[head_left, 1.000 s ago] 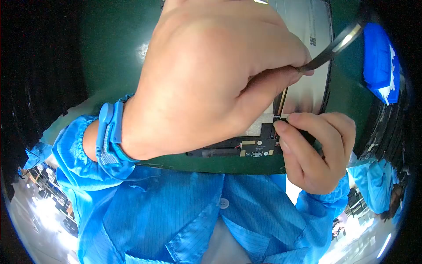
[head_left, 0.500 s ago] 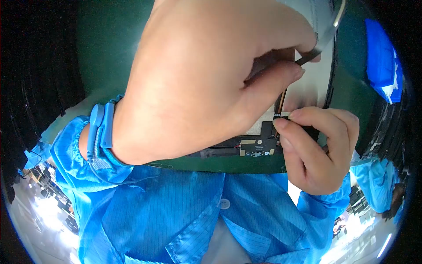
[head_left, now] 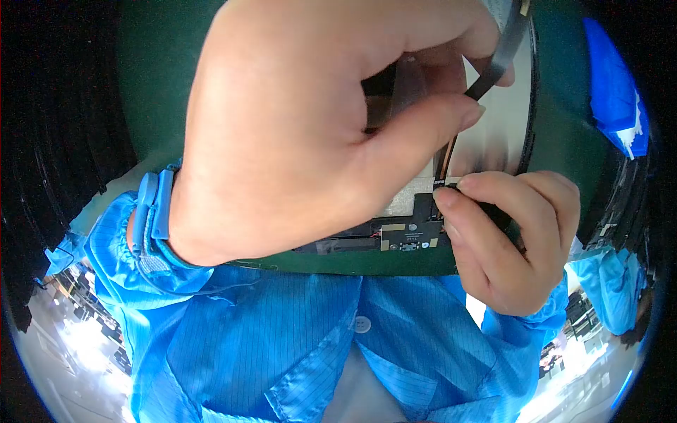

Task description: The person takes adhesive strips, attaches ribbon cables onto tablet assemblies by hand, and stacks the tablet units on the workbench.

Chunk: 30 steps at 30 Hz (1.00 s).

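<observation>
My left hand [head_left: 296,134], with a blue strap on its wrist, reaches across from the left. Its thumb and fingers pinch a flat black flex cable [head_left: 493,70], which curves upward to a gold-coloured tip. Below that thumb, a narrow black and copper strip [head_left: 446,161] runs down over a silver panel [head_left: 497,134] with a black edge. My right hand [head_left: 518,240] is closed in a pinch beside the strip's lower end; the small dark piece between its fingertips is mostly hidden. Left of it sits a small black circuit board [head_left: 411,236] with gold-coloured pads.
The panel lies on a green mat [head_left: 338,264]. At the far right is a bright blue object [head_left: 613,84] with white material at its edge. A thin cord [head_left: 226,287] trails from the wrist strap. Another blue sleeve [head_left: 603,292] shows at the right edge.
My left hand has shifted slightly left, and the flex cable in it now stands straighter, with more of its flat face showing. My right hand has stayed nearly in place.
</observation>
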Available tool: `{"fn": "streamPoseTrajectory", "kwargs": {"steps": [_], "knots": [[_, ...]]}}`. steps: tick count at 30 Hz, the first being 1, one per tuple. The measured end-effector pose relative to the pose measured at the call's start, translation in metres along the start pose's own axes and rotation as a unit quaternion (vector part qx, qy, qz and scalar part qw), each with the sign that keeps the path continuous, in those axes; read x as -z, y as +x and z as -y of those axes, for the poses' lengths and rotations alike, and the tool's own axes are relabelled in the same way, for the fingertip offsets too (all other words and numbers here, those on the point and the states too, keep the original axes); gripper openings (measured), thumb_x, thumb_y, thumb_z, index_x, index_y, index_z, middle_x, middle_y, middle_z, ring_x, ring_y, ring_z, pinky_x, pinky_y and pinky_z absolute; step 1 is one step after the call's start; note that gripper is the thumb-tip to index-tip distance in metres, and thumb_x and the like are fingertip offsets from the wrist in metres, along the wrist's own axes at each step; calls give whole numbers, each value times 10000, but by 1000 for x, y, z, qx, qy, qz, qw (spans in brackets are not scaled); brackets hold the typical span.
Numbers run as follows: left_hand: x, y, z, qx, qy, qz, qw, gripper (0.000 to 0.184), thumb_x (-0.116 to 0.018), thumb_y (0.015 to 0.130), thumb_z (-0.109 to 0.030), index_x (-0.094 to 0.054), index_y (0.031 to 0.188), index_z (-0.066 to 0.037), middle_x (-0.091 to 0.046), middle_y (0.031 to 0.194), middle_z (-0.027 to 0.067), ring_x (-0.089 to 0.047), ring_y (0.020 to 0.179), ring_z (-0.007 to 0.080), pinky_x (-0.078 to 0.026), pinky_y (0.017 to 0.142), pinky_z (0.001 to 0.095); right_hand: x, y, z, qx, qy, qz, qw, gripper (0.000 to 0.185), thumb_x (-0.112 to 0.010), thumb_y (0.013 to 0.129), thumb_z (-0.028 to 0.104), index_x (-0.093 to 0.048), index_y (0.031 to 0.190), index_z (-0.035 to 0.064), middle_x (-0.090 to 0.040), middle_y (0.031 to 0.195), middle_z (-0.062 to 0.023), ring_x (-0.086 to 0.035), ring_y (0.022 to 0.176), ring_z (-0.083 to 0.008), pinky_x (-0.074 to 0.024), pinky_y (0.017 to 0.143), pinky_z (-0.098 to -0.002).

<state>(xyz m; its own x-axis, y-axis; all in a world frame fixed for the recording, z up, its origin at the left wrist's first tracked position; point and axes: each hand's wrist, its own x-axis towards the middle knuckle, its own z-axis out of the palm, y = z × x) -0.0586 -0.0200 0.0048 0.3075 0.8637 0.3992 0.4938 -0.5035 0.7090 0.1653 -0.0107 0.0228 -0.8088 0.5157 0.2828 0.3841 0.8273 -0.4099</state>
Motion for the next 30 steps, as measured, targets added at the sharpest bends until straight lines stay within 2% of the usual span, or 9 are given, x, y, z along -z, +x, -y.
{"fn": "streamPoseTrajectory", "kwargs": {"steps": [14, 30], "knots": [[4, -5, 4, -4, 0, 6, 1000, 45, -617, 794, -77, -642, 831, -71, -617, 765, 64, -560, 816, 247, -333, 871, 393, -10, 3, 4, 17, -18, -25, 999, 239, -658, 721, 79, -712, 952, 58, -627, 958, -74, -521, 817, -243, -430, 679, -338], [6, -9, 4, 0, 5, -3, 1000, 49, -607, 806, -84, -638, 840, -68, -628, 782, 65, -566, 845, 249, -326, 893, 401, -6, 4, 6, 10, -19, -23, 999, 254, -670, 689, 72, -719, 938, 62, -623, 954, -77, -530, 836, -241, -449, 689, -331]]}}
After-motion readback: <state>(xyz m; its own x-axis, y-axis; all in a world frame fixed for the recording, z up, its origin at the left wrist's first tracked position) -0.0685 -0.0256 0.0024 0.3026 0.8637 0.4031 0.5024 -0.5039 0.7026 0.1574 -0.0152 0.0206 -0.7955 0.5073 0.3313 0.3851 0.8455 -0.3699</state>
